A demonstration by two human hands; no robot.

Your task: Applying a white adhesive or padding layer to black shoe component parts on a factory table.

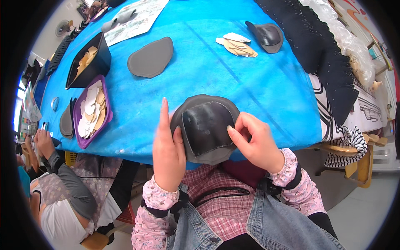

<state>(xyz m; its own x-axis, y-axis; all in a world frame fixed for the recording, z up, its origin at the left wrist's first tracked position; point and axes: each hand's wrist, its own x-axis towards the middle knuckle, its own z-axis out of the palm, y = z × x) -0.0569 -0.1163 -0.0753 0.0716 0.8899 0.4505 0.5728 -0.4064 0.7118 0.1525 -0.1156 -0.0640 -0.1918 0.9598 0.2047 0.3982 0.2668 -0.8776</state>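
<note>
A dark grey moulded foam pad (208, 156) sits at the near table edge, in front of my body. Over its middle lies a glossy black curved panel (208, 125) with pale scuffs and a rough lower edge. My left hand (167, 154) grips the pad's left side, thumb on its rim, while the index finger points straight up; its other fingers are mostly hidden. On the opposite side my right hand (256, 141) pinches the panel's right edge between thumb and bent fingers.
Blue sheeting (200, 62) covers the table. A purple tray (109, 117) and a black bin (106, 58) hold cream pieces. Another grey pad (151, 58), loose cream pieces (236, 45) and a black-and-grey moulded piece (268, 38) lie farther off. Black fabric (321, 58) lines the right; a co-worker (71, 187) sits left.
</note>
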